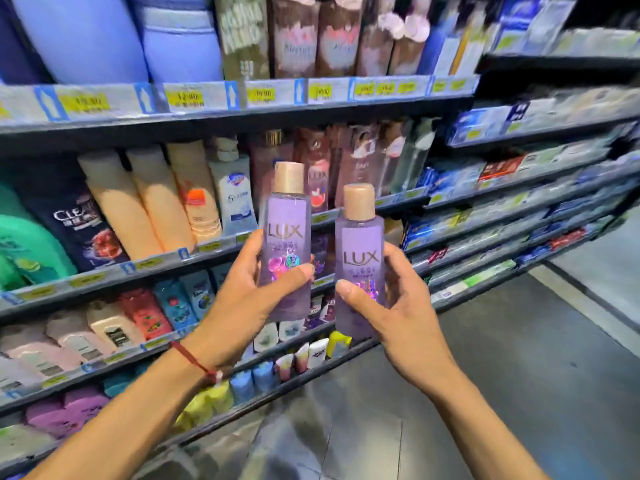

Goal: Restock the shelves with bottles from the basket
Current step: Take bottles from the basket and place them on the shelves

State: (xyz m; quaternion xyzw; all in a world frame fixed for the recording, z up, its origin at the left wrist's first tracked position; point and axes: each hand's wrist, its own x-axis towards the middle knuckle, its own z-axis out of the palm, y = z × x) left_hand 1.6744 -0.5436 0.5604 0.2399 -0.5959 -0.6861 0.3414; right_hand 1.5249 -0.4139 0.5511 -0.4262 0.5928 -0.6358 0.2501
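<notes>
I hold two purple Lux bottles with gold caps upright in front of the shelves. My left hand (242, 299) grips the left bottle (286, 223) around its lower half, thumb across the label. My right hand (391, 306) grips the right bottle (360, 244), which sits a little lower, thumb on its front. The two bottles stand side by side with a small gap between them. Behind them a shelf (325, 216) carries darker Lux bottles. The basket is out of view.
Shelves full of shampoo and body-wash bottles (145, 202) run across the left and centre. Boxed goods (502, 188) fill the shelves to the right. Grey aisle floor (519, 358) lies at the lower right. A red string bracelet (194, 362) circles my left wrist.
</notes>
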